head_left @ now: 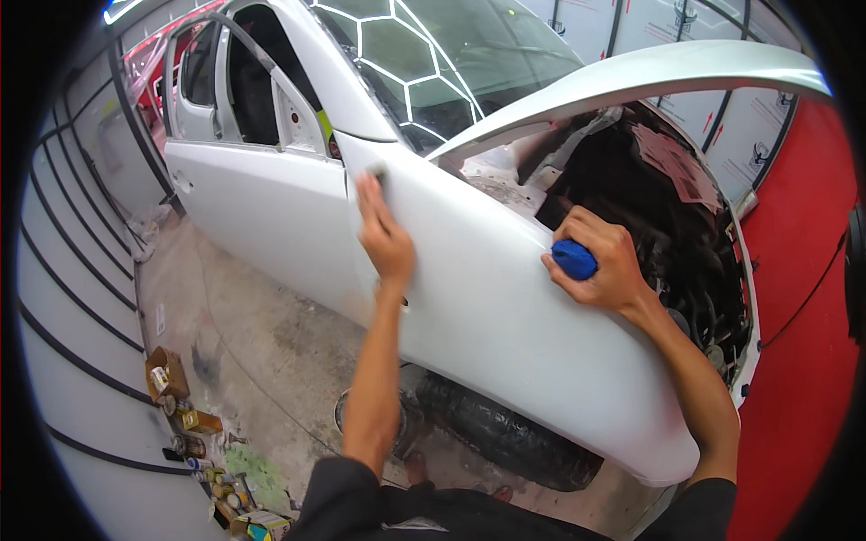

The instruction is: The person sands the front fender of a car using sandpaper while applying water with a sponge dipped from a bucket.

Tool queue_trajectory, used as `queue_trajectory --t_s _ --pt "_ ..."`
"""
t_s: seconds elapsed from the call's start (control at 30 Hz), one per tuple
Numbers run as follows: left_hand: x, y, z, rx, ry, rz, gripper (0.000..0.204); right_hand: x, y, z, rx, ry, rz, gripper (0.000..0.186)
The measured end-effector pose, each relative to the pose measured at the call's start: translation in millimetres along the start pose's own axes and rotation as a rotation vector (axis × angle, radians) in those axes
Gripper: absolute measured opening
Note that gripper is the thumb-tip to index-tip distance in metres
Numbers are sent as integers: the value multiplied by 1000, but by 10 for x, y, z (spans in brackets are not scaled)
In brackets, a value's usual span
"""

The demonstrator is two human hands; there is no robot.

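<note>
My left hand [385, 236] lies with its fingers stretched out against the white front fender [487, 298] of a car, close to the seam with the front door [262, 194]. At its fingertips shows a small blurred greyish patch [377, 171]; whether it is a pad or a mark I cannot tell. Bunched in my right hand [609, 257] is a blue cloth [575, 260], held at the fender's top edge beside the engine bay [667, 216]. My right fingers curl around the cloth.
The hood [649, 74] stands raised over the engine bay. Beneath the fender is a wheel wrapped in black plastic [505, 433], with a bucket [406, 424] beside it. Cans and boxes [203, 422] line the left wall, and a hose or cord [244, 361] crosses the floor.
</note>
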State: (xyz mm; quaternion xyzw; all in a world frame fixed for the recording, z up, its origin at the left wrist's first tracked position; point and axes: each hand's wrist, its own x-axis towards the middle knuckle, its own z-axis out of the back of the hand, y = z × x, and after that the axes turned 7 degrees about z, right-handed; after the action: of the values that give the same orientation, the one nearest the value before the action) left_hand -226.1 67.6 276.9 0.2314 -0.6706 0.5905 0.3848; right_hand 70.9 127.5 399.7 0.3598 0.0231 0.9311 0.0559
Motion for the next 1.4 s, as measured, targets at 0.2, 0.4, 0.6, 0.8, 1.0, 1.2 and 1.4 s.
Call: queue_trajectory --t_s 0.2,0.4,0.6,0.8,1.0,1.2,1.4 --pt "-754 -107 81 -9 42 -144 44 -64 -17 -17 -31 16 52 24" --pt "-889 -294 42 42 80 168 55 -118 -77 -53 39 80 56 31" --pt "-1531 -498 154 159 288 107 69 -194 33 -69 -289 -9 275 20" --pt "-1714 -594 116 96 227 95 70 -16 59 -266 -368 159 323 18" --pt "-1619 -532 153 121 142 330 63 361 160 -904 -459 355 581 18" --pt "-2030 -714 170 137 217 231 65 568 423 -1459 -572 446 655 16" --pt "-2039 -310 343 -84 46 464 56 390 314 -918 -408 351 535 34"
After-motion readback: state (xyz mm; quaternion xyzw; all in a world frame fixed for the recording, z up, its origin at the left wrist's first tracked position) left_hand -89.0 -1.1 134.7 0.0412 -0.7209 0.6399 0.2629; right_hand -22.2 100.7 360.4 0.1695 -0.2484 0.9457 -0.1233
